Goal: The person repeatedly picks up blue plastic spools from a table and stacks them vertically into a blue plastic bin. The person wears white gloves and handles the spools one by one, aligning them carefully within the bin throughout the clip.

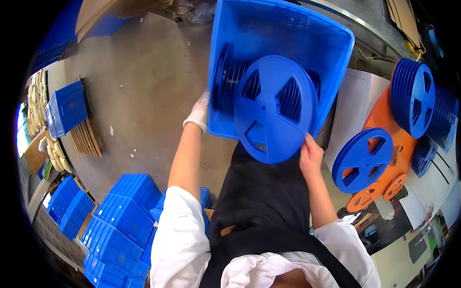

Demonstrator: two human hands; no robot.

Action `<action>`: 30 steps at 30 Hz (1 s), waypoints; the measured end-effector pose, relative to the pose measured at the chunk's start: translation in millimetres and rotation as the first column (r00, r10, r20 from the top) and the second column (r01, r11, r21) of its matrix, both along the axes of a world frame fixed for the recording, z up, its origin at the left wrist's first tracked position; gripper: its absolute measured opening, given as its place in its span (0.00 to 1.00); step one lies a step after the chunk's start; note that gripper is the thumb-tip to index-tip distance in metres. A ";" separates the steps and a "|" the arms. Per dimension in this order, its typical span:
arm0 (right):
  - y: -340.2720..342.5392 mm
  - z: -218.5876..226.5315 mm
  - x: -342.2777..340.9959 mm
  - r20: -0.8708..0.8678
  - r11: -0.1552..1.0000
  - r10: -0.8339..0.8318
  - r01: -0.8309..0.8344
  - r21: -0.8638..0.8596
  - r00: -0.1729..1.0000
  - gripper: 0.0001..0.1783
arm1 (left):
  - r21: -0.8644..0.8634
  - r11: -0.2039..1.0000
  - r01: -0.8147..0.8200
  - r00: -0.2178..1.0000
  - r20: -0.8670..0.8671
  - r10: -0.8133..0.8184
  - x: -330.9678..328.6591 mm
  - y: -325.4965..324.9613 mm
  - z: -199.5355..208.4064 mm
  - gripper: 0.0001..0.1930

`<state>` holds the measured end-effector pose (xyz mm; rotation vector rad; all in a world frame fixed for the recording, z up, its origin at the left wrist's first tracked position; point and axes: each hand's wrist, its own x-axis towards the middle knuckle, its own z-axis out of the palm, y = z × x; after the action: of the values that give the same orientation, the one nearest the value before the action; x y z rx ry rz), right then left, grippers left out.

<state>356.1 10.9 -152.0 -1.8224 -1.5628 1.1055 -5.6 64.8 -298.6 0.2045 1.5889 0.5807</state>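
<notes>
A deep blue plastic bin (283, 24) is in front of me with several blue slotted reels inside. A large blue reel (274, 106) with cut-out windows leans at its near end and sticks out over the near rim. Along the bin's left side is my left hand (199, 111), in a whitish glove, gripping the wall; its fingertips are partly hidden. My right hand (311, 156), bare, is closed at the lower right edge of the large reel, close to the bin's near right corner. Behind that reel, more reels (225, 79) stand on edge in a row.
On the right, an orange board (384, 115) carries stacks of blue reels (414, 96) and a blue reel pair (363, 160). Stacked blue crates (120, 216) stand at lower left. Another blue crate (69, 108) sits on a wooden pallet (86, 137) further left.
</notes>
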 end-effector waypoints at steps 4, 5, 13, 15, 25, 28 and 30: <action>-37.1 28.5 49.3 -0.164 0.959 -0.271 0.253 -0.125 0.948 0.19 | -0.019 0.999 -0.035 0.999 -0.040 0.035 -10.4 -69.2 0.2 0.35; -34.0 38.5 54.0 -0.225 0.954 -0.299 0.282 -0.103 0.927 0.19 | -0.023 0.998 -0.058 0.998 0.006 0.058 -26.0 -107.9 -10.0 0.33; -1.0 98.9 67.5 0.075 0.974 -0.225 0.223 0.037 0.971 0.21 | -0.204 0.975 -0.086 0.996 -0.013 0.086 33.8 -132.1 80.8 0.21; 8.8 115.8 66.2 0.174 0.976 -0.197 0.176 0.132 0.965 0.22 | -0.153 0.988 -0.020 0.999 -0.028 0.016 40.5 -125.4 107.1 0.21; 2.6 198.0 78.7 0.091 0.932 -0.275 0.242 0.270 0.957 0.35 | 0.323 0.903 0.282 0.959 -0.131 -0.252 53.2 -105.6 145.4 0.21; -4.7 218.6 75.3 -0.314 0.872 -0.386 0.455 0.183 0.867 0.35 | 0.502 0.821 0.271 0.953 -0.261 -0.155 88.4 -56.7 213.2 0.20; -7.0 231.8 69.3 -0.500 0.848 -0.396 0.515 0.122 0.771 0.35 | 0.611 0.702 0.366 0.895 -0.436 -0.087 99.2 -30.9 262.4 0.19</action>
<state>425.4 3.9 79.8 -1.5074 -0.8636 0.9514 93.6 33.9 -36.2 1.1303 1.6104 0.9544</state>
